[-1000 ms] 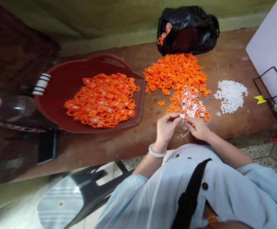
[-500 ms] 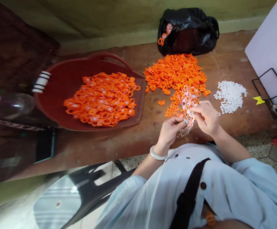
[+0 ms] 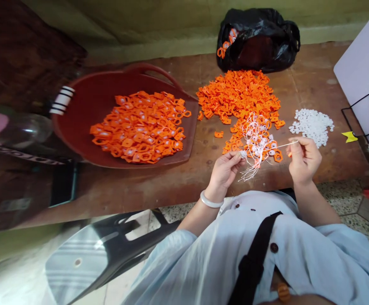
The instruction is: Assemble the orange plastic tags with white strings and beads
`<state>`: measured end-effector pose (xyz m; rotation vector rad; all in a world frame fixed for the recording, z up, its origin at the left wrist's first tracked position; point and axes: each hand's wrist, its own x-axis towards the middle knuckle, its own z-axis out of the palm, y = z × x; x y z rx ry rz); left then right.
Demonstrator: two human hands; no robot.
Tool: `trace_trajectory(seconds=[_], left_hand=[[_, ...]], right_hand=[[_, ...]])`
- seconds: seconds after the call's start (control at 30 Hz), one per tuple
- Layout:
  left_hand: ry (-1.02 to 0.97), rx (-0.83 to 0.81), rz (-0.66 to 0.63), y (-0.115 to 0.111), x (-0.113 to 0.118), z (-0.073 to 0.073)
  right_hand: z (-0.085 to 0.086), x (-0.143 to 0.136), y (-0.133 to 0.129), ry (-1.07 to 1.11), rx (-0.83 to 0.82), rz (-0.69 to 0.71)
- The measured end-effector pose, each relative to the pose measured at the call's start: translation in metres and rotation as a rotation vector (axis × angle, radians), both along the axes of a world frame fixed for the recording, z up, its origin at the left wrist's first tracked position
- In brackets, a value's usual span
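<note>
My right hand [image 3: 305,160] pinches the end of a white string [image 3: 278,146], which stretches taut to the left. The string comes out of a tangled bundle of white strings [image 3: 254,137] lying over orange plastic pieces. My left hand [image 3: 224,171] is closed on a small white piece [image 3: 243,154] at the bundle's left side. Loose string ends hang toward the table's front edge. An orange ring-shaped piece [image 3: 278,155] lies under the taut string. Behind the bundle rises a heap of small orange plastic parts [image 3: 240,93].
A brown-red basket [image 3: 76,135] on the left holds many orange pieces with white centres. At the back stands a black plastic bag [image 3: 263,38] with more of them. A pile of small white parts [image 3: 311,125] lies right, near a black wire frame [image 3: 364,114]. A grey chair [image 3: 117,250] stands below.
My right hand has moved right, away from the bundle, drawing one string out straight. My left hand stays beside the bundle with the white piece. The whole view has shifted slightly.
</note>
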<state>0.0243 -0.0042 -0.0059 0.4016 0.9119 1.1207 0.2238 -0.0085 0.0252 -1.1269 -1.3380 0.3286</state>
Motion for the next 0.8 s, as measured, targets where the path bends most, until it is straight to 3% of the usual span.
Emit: trace_trajectory(seconds=[0.07,0.13,0.23,0.33,0.43,0.53,0.67,0.8], left_hand=[[-0.002,-0.007,0.022,0.001,0.0,-0.001],[-0.001,-0.018,0.054,0.004,0.001,-0.003],[-0.017,-0.061,0.123,0.009,0.002,-0.007],[-0.032,-0.096,0.154,0.013,0.002,-0.013],[0.037,-0.034,0.121,0.011,0.004,-0.019],[0.237,0.087,0.055,0.003,0.007,-0.022],[0.45,0.302,-0.157,-0.01,0.011,-0.016],[0.407,0.5,-0.275,-0.018,0.011,-0.004]], right_hand=[[-0.002,0.004,-0.001,-0.009,-0.008,-0.011],[-0.001,0.005,-0.005,-0.058,0.048,0.067],[0.002,-0.001,-0.012,-0.155,0.142,0.384],[0.001,-0.014,-0.021,-0.195,0.103,0.771],[-0.001,-0.026,-0.027,-0.176,0.037,0.973],[0.005,-0.028,-0.022,-0.1,-0.07,0.995],[0.012,-0.018,0.013,0.336,-0.374,1.035],[-0.014,-0.011,0.054,0.721,-0.63,0.938]])
